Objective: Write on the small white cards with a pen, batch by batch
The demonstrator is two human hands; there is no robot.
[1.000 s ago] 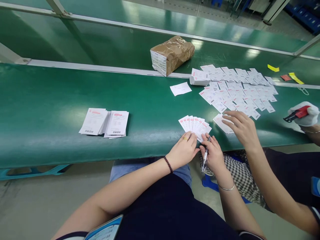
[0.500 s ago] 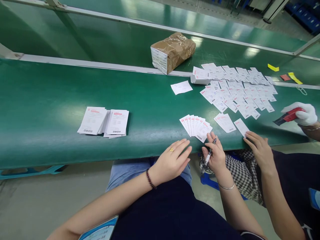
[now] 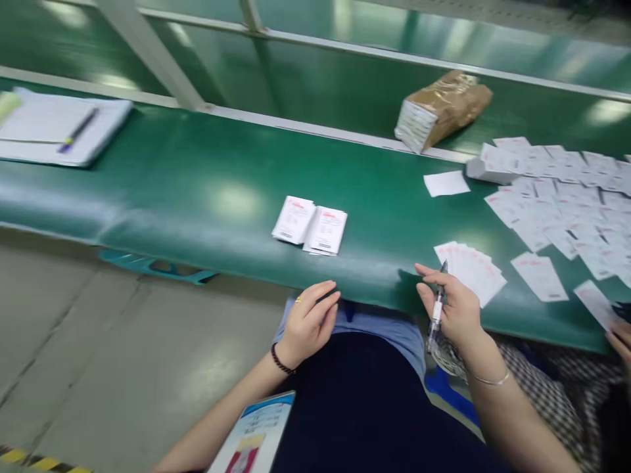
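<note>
Two stacks of printed white cards, a left one and a right one, lie side by side on the green table. Below them, at the table's front edge, my left hand is empty with its fingers apart and slightly bent. My right hand holds a pen between its fingers, near the front edge. Just beyond it a fan of cards is spread on the table.
Many cards overlap at the right, beside a small white box. A brown-wrapped pack stands at the back. Papers with a pen lie far left. Another person's hand touches a card at the right edge.
The view has swung left, bringing the papers at far left into sight. My right hand, still holding the pen, has shifted left of the fanned cards. The gloved hand with the red tool is out of view.
</note>
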